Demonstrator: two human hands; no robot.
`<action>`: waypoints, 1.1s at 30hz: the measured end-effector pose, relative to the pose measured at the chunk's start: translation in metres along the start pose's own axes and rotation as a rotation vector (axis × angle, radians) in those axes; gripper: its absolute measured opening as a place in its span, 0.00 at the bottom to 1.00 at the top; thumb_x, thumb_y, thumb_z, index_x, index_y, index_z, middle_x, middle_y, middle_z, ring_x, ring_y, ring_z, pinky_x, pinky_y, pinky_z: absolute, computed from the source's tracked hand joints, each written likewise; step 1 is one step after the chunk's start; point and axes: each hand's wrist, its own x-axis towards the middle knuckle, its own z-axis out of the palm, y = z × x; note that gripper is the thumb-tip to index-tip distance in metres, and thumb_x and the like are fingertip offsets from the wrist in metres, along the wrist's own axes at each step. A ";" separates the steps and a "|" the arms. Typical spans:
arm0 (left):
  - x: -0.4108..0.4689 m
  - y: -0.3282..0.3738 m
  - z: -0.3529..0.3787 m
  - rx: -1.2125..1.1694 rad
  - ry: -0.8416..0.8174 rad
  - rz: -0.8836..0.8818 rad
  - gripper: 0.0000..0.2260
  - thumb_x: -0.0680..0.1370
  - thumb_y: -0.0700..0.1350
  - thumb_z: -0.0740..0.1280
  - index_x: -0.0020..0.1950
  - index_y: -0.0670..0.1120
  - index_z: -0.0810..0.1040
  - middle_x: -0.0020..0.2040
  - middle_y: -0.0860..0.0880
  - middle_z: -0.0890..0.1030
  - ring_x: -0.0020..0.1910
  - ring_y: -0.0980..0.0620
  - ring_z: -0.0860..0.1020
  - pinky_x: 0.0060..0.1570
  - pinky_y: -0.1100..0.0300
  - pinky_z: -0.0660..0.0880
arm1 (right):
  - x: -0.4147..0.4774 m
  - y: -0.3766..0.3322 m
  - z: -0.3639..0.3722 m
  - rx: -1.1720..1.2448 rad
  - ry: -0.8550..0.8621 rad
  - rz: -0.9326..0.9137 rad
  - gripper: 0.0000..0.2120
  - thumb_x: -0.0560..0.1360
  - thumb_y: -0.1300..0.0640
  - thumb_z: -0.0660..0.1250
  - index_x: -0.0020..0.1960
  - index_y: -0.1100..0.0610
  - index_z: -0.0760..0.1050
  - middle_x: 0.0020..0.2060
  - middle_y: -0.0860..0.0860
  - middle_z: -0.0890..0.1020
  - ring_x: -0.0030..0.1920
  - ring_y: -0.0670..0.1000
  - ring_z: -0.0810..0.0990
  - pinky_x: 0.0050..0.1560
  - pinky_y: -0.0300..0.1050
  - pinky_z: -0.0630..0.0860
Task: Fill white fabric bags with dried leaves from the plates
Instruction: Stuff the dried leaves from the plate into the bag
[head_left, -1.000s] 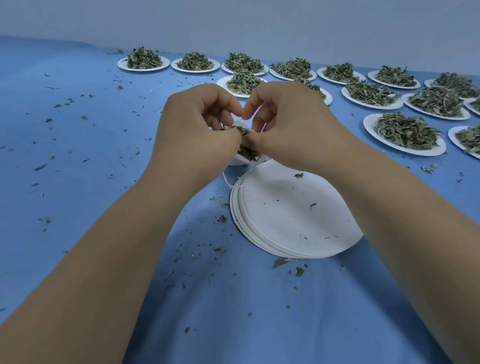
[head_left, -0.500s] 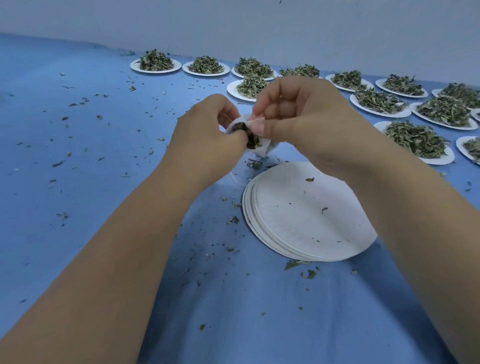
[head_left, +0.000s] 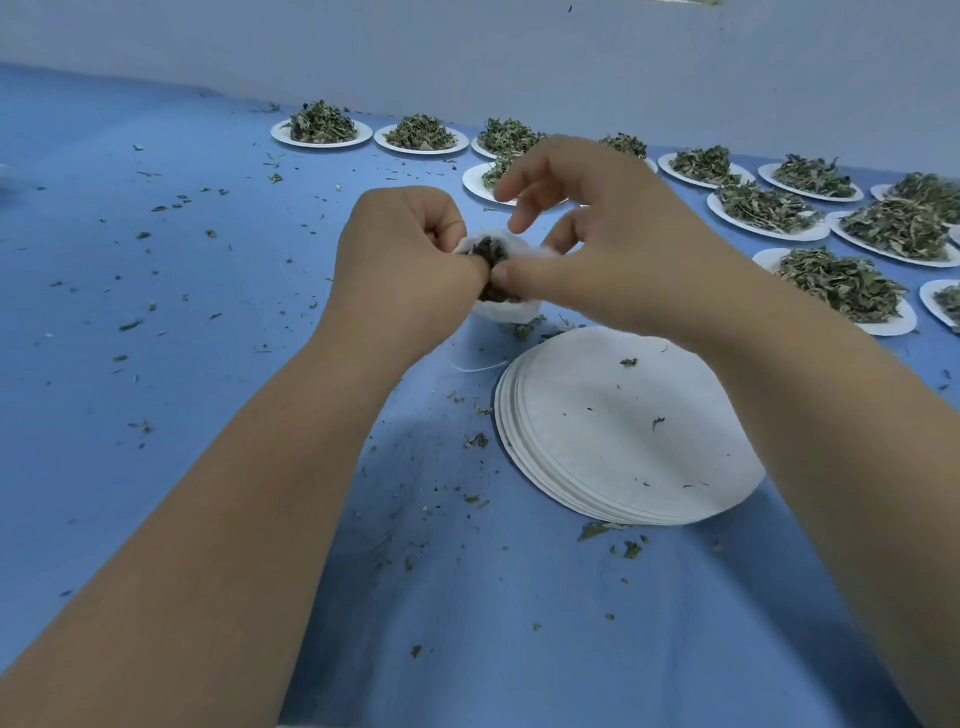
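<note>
Blue cloth (head_left: 171, 395): leaf crumbs (head_left: 478, 441) lie scattered over it, thickest near the hands. Spillage looks like the main risk here.
Stack of empty bags (head_left: 623, 431): flat and fanned, right of centre, with a few crumbs on top. More falling fragments would dirty the top bag.
Thread (head_left: 475, 368): a loose white loop on the cloth below the held bag. It could snag on a wrist if the bag is pulled away.
Left hand (head_left: 400, 275): fingers curled tight round the rim of the white fabric bag (head_left: 506, 310), held mouth up and low over the cloth.
Dried leaves (head_left: 488, 250): a dark wad at the bag's mouth, nearly brimful.
Right hand (head_left: 613, 244): thumb presses the wad down, the other fingers spread and gripping nothing. A hard push could spill leaves over the rim or drag the fabric out of the left hand's hold.
Plates (head_left: 883, 328): rows of heaped leaves beyond, well apart from the bag. The long carry from them invites more dropping.
</note>
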 end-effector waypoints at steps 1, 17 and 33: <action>0.000 0.000 0.000 -0.011 -0.007 0.004 0.13 0.66 0.36 0.69 0.28 0.48 0.68 0.26 0.48 0.67 0.26 0.50 0.66 0.27 0.57 0.64 | 0.002 -0.003 0.002 -0.131 -0.018 -0.007 0.17 0.71 0.51 0.75 0.58 0.43 0.76 0.51 0.40 0.79 0.37 0.43 0.78 0.33 0.34 0.73; 0.005 -0.001 -0.008 -0.138 -0.020 -0.019 0.18 0.70 0.38 0.75 0.29 0.49 0.66 0.29 0.44 0.70 0.31 0.50 0.69 0.34 0.55 0.69 | 0.024 -0.007 0.014 -0.177 -0.137 0.038 0.09 0.72 0.50 0.74 0.50 0.44 0.77 0.48 0.39 0.82 0.33 0.36 0.77 0.29 0.26 0.70; 0.009 0.014 -0.024 -0.279 -0.049 -0.052 0.03 0.75 0.43 0.65 0.44 0.44 0.74 0.41 0.53 0.75 0.43 0.54 0.72 0.41 0.60 0.68 | 0.052 -0.006 0.029 -0.086 -0.005 0.170 0.06 0.71 0.56 0.73 0.39 0.52 0.76 0.30 0.45 0.76 0.27 0.44 0.73 0.27 0.37 0.72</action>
